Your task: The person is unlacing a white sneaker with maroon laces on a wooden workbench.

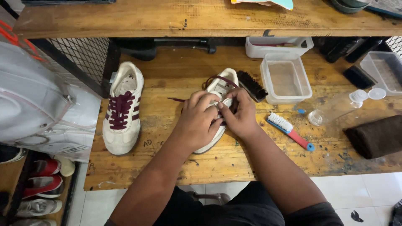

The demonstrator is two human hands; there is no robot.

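Maroon laces [217,79] run through the white sneaker [221,90] lying mid-bench, nearer the front edge of the wooden workbench [167,167]. The left hand [197,119] rests over its middle, fingers curled and pinching the lace; the right hand [240,113] presses beside it, fingertips closed on the same lace. A second laced sneaker [122,109] sits toward the left edge. A black brush [252,85] touches the shoe's heel side, with a clear tub [286,79] just beyond and a red-handled brush [290,130] near the right hand
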